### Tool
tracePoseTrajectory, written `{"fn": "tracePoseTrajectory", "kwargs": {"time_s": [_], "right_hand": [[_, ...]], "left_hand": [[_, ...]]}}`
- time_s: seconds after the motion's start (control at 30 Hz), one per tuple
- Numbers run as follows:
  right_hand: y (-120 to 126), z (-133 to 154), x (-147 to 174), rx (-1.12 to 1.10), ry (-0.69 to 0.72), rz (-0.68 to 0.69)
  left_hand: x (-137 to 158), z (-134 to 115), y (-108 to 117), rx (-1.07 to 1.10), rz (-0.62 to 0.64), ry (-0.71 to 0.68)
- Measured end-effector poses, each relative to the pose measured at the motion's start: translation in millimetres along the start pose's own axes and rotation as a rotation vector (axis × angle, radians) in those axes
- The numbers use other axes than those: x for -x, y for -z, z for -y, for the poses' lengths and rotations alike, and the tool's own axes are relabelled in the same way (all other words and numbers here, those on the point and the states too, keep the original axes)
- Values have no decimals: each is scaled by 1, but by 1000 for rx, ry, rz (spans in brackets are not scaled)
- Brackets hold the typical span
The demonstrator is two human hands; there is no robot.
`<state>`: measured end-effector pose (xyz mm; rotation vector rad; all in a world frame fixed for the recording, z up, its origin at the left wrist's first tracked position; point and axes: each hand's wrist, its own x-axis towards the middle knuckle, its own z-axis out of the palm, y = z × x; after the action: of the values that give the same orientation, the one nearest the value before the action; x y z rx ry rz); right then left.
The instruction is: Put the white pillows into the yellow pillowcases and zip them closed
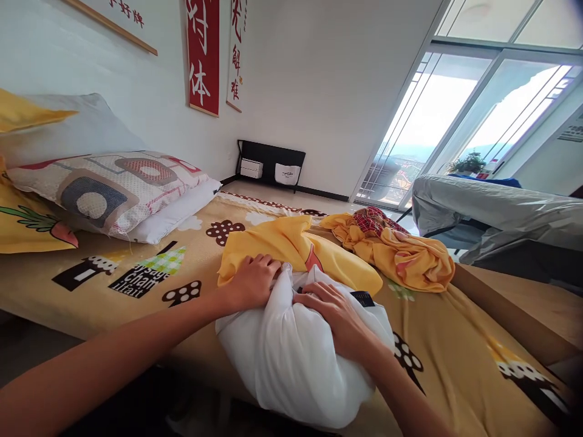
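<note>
1. White stuffed pillow (314,376), head view: bunched at the bed's near edge, partly overhanging the tan sheet (455,340). Folded upright in front, probably to narrow its bulk.
2. Yellow cover (268,237) lies just beyond, touching the pillow's far side; likely kept close so both hands reach cloth and filling together.
3. Left hand (255,280): closed on the cover's edge beside the white fold, fingers curled, knuckles up; forearm slants in from lower left. Thumb hidden.
4. Right hand (330,309): gripping the pillow's fold, fingers bent, back of hand upward; forearm rises from lower right, wrist against the pillow, seemingly steadying it.
5. Crumpled yellow cloth (423,261) beyond, right; patterned cushion (113,188) well apart, left.
</note>
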<state>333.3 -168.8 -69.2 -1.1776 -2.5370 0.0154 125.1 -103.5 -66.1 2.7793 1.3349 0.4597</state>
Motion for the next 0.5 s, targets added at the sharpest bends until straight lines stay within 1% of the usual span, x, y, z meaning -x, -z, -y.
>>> {"fn": "tracePoseTrajectory", "kwargs": {"time_s": [0.1, 0.2, 0.27, 0.33, 0.37, 0.43, 0.5], "right_hand": [[-8, 2, 6, 33, 3, 19], [-10, 1, 12, 24, 13, -2], [-10, 0, 16, 30, 11, -22], [-9, -3, 20, 40, -3, -42], [-8, -4, 21, 44, -16, -53], [-7, -6, 23, 50, -47, -71], [-6, -8, 23, 50, -69, -78]], "left_hand": [[11, 2, 4, 55, -8, 1], [16, 7, 14, 187, 26, -58], [16, 14, 26, 339, 133, -77], [16, 21, 42, 494, 252, -65], [17, 23, 50, 543, 264, -39], [24, 22, 64, 559, 178, 8], [37, 14, 71, 499, 65, -22]]}}
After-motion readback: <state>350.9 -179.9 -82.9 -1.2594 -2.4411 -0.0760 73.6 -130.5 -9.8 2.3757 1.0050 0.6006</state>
